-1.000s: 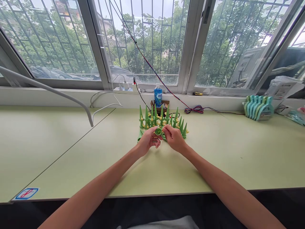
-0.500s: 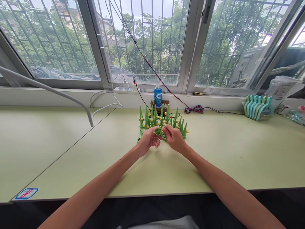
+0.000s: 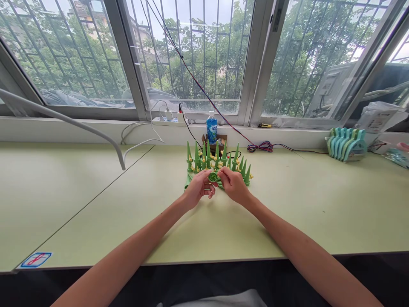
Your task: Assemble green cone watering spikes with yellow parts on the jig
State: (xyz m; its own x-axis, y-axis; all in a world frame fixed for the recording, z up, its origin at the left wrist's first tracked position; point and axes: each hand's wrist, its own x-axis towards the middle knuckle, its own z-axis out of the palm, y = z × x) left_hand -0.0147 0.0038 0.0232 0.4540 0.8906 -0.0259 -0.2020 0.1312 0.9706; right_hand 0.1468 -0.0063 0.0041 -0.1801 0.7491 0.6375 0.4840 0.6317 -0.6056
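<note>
My left hand [image 3: 198, 188] and my right hand [image 3: 234, 184] meet over the pale green table [image 3: 287, 213], fingers pinched together on a small round green piece [image 3: 212, 176]. Just behind them stand several green cone-shaped plastic spikes with small yellow parts [image 3: 217, 161], upright in a cluster. One green cone [image 3: 187, 182] lies on the table by my left hand. What else my curled fingers may hide is unclear.
A blue-labelled bottle [image 3: 211, 127] and a small brown box [image 3: 214, 140] stand behind the cones. Red and black cables [image 3: 260, 146] trail along the back. Teal stacked pieces [image 3: 347, 144] sit at the right. A white cable [image 3: 96, 132] crosses the left side; a power strip [image 3: 166, 120] is on the sill.
The round green piece between my fingertips has turned slightly. Both hands stay in the same place.
</note>
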